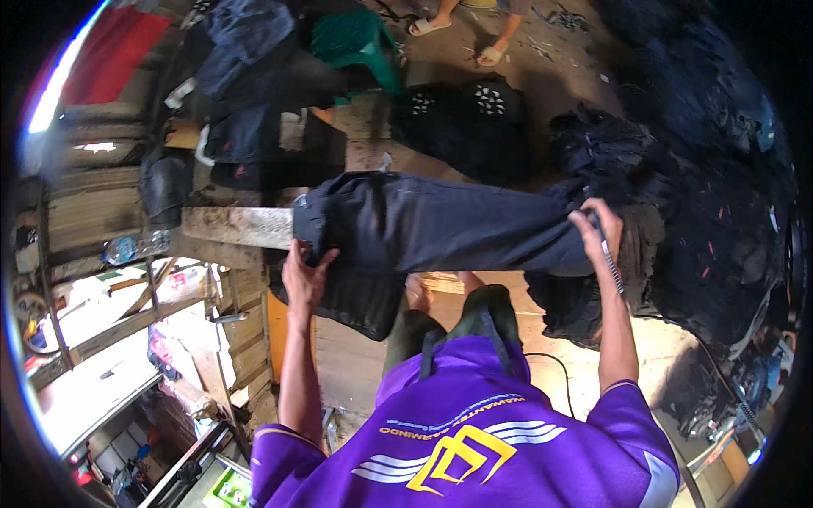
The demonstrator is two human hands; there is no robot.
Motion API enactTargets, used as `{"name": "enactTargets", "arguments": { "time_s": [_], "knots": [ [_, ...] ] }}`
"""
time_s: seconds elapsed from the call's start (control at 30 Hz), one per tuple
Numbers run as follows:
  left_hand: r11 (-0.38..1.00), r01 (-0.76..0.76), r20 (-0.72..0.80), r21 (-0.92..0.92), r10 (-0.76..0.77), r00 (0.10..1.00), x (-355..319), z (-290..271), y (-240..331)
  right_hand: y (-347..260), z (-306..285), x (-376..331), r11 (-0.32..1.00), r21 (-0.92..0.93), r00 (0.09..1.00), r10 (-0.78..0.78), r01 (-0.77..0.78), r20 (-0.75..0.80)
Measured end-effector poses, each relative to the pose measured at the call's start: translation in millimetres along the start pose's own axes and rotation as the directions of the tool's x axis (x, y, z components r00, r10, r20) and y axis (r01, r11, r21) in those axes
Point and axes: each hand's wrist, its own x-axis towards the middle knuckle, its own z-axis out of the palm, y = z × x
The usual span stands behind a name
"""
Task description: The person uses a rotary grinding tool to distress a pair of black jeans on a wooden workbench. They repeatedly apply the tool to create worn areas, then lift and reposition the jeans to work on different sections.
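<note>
A pair of dark trousers (pixel 457 224) lies stretched crosswise in front of me, its waist end drawn over a pale wooden board (pixel 241 227). My left hand (pixel 305 275) grips the near corner of the waistband, the thumb turned to the right; part of the fingers is hidden. At the leg end, my right hand (pixel 600 227) is closed around a slim dark handpiece, mostly covered by the fingers. From it a ribbed, striped cable sleeve (pixel 611 264) runs down past my wrist. The same hand touches the cloth near the leg's end.
Piles of dark garments (pixel 720 229) fill the right side. Beyond the board lie more dark clothes (pixel 466 123) and a green plastic stool (pixel 356 46). Another person's sandalled foot (pixel 491 55) shows at the top. A clear bottle (pixel 135 245) lies at left; a black cable (pixel 559 364) crosses the floor.
</note>
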Motion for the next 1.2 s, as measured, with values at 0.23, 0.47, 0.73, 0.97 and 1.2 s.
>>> {"name": "enactTargets", "arguments": {
  "time_s": [0.23, 0.47, 0.73, 0.97, 1.2],
  "knots": [
    [0.687, 0.316, -0.003, -0.655, -0.421, 0.907, -34, 156, 236, 34, -113, 200, 0.871, -0.471, 0.695, -0.424, 0.137, -0.58],
    [0.82, 0.071, -0.245, -0.568, -0.251, 0.937, -20, 105, 178, -111, -10, 169, 0.876, -0.051, 0.794, -0.459, 0.48, -0.399],
    [0.803, 0.138, -0.099, -0.58, -0.238, 0.966, 43, -36, -68, -204, 188, -47, 0.619, 0.34, 0.604, -0.78, 0.708, 0.163],
    [0.857, 0.366, -0.077, -0.362, -0.418, 0.905, -49, 9, -47, -171, 211, -59, 0.789, 0.178, 0.782, -0.611, 0.588, 0.123],
    [0.085, 0.523, 0.522, -0.848, -0.032, 0.852, 9, -27, -61, -205, 228, -78, 0.789, 0.147, 0.774, -0.614, 0.597, 0.152]
  ]
}}
